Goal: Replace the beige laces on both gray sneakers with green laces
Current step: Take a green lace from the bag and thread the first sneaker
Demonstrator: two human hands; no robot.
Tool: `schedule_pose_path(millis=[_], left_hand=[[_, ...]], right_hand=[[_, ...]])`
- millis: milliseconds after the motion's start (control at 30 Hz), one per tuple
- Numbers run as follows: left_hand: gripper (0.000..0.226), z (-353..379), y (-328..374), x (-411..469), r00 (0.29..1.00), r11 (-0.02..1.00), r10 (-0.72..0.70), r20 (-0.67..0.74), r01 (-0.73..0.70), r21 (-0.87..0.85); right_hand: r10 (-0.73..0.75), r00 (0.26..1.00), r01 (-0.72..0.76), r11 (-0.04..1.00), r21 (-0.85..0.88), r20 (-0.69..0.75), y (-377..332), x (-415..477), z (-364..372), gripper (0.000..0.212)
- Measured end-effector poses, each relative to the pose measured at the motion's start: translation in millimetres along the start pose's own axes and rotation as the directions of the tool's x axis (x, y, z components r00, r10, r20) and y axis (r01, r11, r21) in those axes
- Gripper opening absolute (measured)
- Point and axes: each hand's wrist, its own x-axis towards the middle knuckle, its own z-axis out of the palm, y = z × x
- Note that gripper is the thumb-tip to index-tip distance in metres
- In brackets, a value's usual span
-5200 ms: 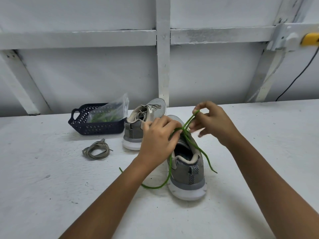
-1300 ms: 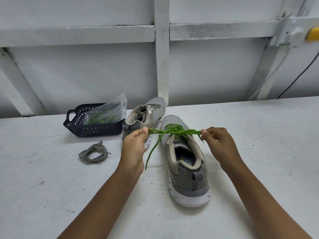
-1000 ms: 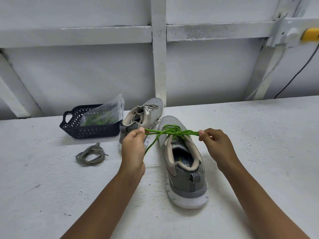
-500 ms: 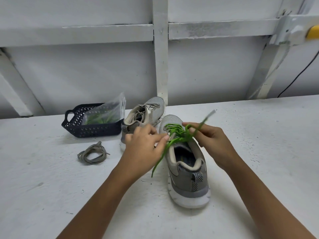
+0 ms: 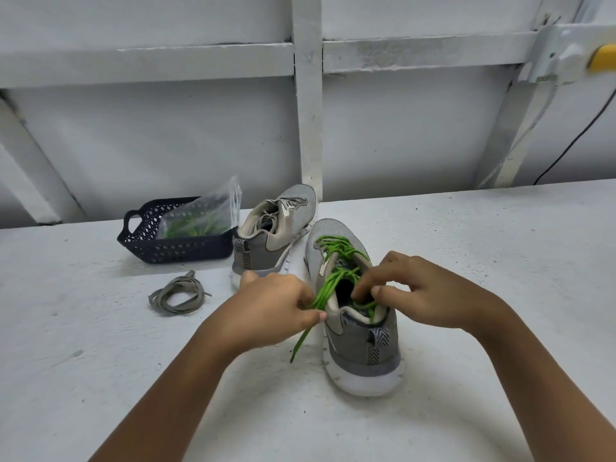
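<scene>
A gray sneaker (image 5: 361, 341) stands heel toward me on the white table, threaded with a green lace (image 5: 336, 258). My left hand (image 5: 270, 311) pinches a bundle of the green lace at the shoe's left collar, and one end hangs down beside the sole. My right hand (image 5: 420, 295) has its fingertips curled into the shoe opening, on the lace there. Behind it a second gray sneaker (image 5: 271, 235) stands with its beige lace in it. A removed beige lace (image 5: 176, 295) lies coiled on the left.
A dark plastic basket (image 5: 180, 246) at the back left holds a clear bag of green laces (image 5: 200, 218). A white wall with beams rises behind the table (image 5: 500, 245). A black cable (image 5: 573, 141) hangs at the far right.
Both hands pulled the lace ends taut sideways a second ago. They have since come together at the shoe's collar, the right fingers now down in the opening.
</scene>
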Motion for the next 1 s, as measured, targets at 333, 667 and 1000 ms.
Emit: schedule_pose_path(millis=[333, 667, 1000], left_hand=[[0.016, -7, -11, 10, 0.999, 0.740, -0.008, -0.034, -0.016, -0.673], [0.009, 0, 16, 41, 0.945, 0.297, -0.200, -0.259, -0.193, -0.935], [0.010, 16, 35, 44, 0.897, 0.263, -0.280, -0.342, -0.271, -0.926]], right_hand=[[0.118, 0.989, -0.096, 0.970, -0.222, 0.088, -15, 7, 7, 0.049], [0.113, 0.938, -0.030, 0.968, 0.247, -0.329, -3, 14, 6, 0.014], [0.145, 0.974, -0.085, 0.947, 0.311, -0.176, 0, 9, 2, 0.025]])
